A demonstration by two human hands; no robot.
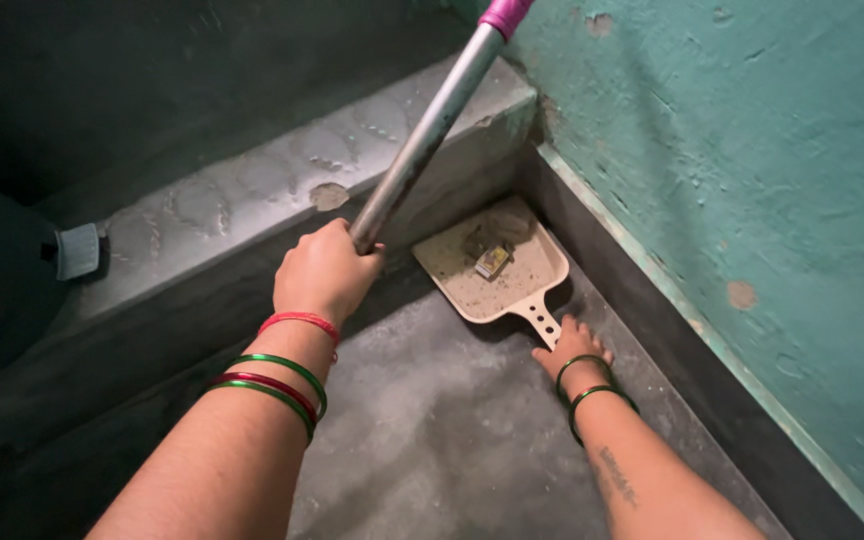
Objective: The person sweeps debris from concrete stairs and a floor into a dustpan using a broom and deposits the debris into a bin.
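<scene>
Concrete floor: two hands, one broom handle, one dustpan.

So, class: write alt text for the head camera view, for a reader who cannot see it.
A person's left hand grips a metal broom handle while the right hand holds a beige dustpan on a grey concrete floor. The pan holds dust and a small box, beside a teal wall.
</scene>
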